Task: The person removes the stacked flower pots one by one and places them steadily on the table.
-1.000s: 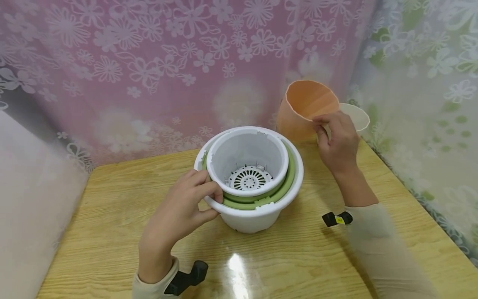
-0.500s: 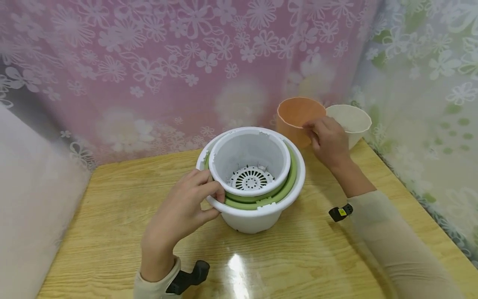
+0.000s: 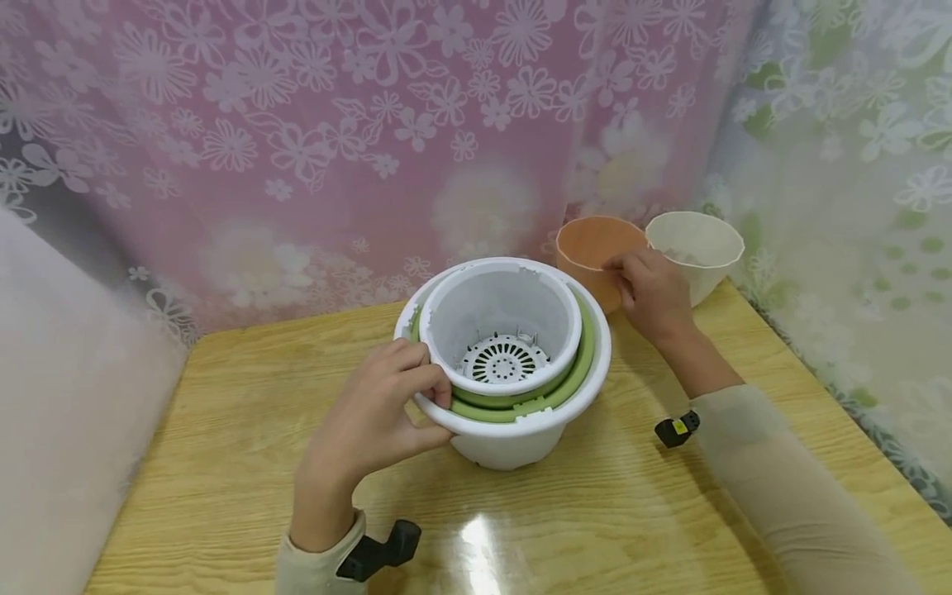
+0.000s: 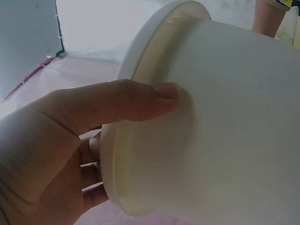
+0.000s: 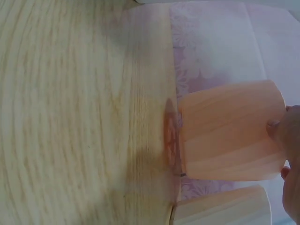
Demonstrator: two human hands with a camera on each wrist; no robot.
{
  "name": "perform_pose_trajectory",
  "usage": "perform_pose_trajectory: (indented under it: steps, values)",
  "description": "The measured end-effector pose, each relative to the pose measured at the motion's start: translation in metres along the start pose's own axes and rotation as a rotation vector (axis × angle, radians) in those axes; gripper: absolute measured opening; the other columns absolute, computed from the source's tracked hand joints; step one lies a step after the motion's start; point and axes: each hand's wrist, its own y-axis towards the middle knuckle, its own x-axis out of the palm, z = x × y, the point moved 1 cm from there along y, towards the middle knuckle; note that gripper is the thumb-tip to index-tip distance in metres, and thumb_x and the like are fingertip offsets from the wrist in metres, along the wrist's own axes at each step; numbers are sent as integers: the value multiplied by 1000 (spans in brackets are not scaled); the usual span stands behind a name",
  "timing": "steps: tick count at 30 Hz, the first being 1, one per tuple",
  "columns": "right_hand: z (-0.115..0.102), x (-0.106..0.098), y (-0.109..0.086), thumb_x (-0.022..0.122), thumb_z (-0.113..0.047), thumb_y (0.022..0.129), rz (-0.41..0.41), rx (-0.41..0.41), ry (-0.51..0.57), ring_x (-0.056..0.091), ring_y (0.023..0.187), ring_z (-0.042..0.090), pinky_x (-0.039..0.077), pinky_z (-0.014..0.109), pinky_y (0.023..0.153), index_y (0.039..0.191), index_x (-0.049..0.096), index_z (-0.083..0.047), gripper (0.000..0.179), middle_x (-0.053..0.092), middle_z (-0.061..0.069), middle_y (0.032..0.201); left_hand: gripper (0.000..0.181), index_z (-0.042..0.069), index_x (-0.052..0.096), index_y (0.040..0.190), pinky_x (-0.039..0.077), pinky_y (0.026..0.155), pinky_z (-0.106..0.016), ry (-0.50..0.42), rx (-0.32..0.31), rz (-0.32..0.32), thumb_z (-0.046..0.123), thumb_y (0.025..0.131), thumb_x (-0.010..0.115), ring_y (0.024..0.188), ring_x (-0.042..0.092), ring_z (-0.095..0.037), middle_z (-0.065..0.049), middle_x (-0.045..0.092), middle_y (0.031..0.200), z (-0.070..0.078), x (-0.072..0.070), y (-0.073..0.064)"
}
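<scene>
A stack of nested flowerpots stands on the table: a white outer pot (image 3: 509, 446), green rims (image 3: 583, 343) inside it, and a smaller white pot (image 3: 494, 289) with a slotted bottom innermost. My left hand (image 3: 368, 413) grips the outer pot's near-left rim. Its thumb lies on the outer wall (image 4: 234, 122) in the left wrist view, and the fingers go over the rim. At the back right, my right hand (image 3: 658, 297) pinches the rim of an orange pot (image 3: 582, 277). The right wrist view shows the orange pot's (image 5: 229, 133) base at the tabletop; contact is hard to tell.
A cream pot (image 3: 710, 281) stands right beside the orange one, partly behind my right hand. Bare wooden table (image 3: 230, 463) lies to the left and front. A pink flowered curtain (image 3: 335, 190) hangs behind, and a pale flowered one (image 3: 840, 215) on the right.
The orange pot has come down and slightly left in my right hand, from a raised, tilted position to upright beside the cream pot. My left hand keeps its grip on the stack.
</scene>
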Motion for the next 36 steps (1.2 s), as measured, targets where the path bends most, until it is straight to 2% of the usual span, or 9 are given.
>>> perform_pose_trajectory:
  steps: [4,13,21,27,31,36]
  values:
    - [1,6,-2,70,4,86,-8,-6,10,63,81,34,52,47,73,96,69,-3,12,68,13,91,32,26,56,74,36,78,-31,4,-5,7,19,59,83,78,41,-8,14,43,76,-2,-2,-3]
    - [3,13,-6,73,4,85,-30,5,31,61,84,33,50,47,77,95,69,-3,13,67,12,91,31,25,56,74,33,80,-30,-32,-28,23,15,62,82,79,40,-7,13,41,76,-8,-7,-16]
    - [5,13,1,72,2,86,-75,41,33,62,85,34,50,48,78,97,68,-4,13,67,13,93,31,26,56,75,32,78,-27,-49,-33,28,12,61,80,79,39,-7,13,42,77,-11,-12,-22]
    - [8,17,4,72,2,87,-114,86,55,61,92,35,48,49,84,99,67,-5,15,67,13,97,31,26,57,75,34,75,-24,-55,-28,28,9,61,80,81,41,-7,14,44,79,-18,-22,-33]
    - [10,17,4,71,2,87,-122,119,59,60,95,35,48,49,84,100,67,-6,16,68,12,98,31,26,57,75,36,76,-24,-56,-41,3,8,63,79,83,43,-6,14,46,80,-20,-30,-36]
    - [9,18,8,71,2,87,-124,112,59,60,92,36,48,49,82,100,68,-5,15,68,13,97,32,26,57,75,38,75,-24,-55,-67,-20,10,65,82,84,43,-5,15,48,81,-21,-38,-40]
